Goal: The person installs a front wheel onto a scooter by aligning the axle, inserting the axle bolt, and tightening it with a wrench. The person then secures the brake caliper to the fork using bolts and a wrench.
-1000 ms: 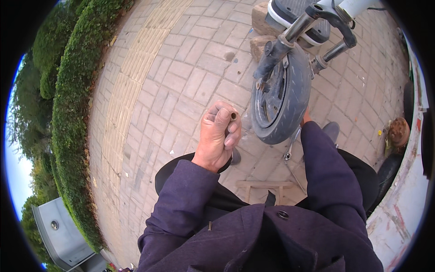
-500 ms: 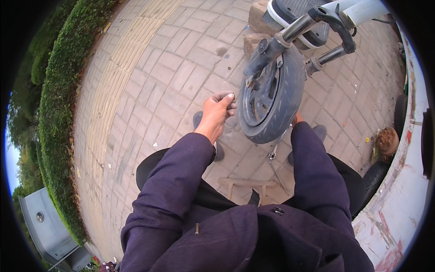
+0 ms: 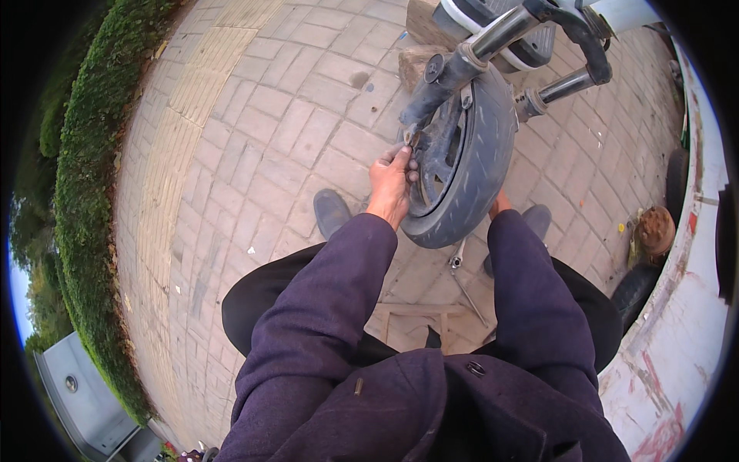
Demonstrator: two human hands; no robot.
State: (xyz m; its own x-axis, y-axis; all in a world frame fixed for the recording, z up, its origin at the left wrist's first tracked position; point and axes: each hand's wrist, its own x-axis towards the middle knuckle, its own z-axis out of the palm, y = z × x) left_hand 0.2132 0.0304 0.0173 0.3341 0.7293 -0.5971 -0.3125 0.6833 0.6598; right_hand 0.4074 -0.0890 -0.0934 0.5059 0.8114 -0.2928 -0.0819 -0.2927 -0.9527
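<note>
My left hand (image 3: 392,179) pinches what appears to be a small metal sleeve (image 3: 409,148), partly hidden by the fingers, at the lower end of the left fork leg (image 3: 450,81), beside the wheel hub. The scooter's black front wheel (image 3: 473,185) stands tilted between my shoes. My right hand (image 3: 500,200) is at the tyre's right side, mostly hidden behind it, so its fingers do not show. A metal ratchet wrench (image 3: 456,262) and a long thin metal rod (image 3: 471,300) lie below the wheel.
Wood blocks (image 3: 417,65) sit by the scooter's footboard (image 3: 531,48). A wooden frame (image 3: 412,308) lies between my legs. Tyres (image 3: 676,177) and a rusty round part (image 3: 654,231) line a white panel (image 3: 677,323) at the right. A hedge (image 3: 88,215) borders the paving on the left.
My left hand has moved up and toward the wheel, from free space to the fork's lower end at the hub. My right hand stays behind the tyre.
</note>
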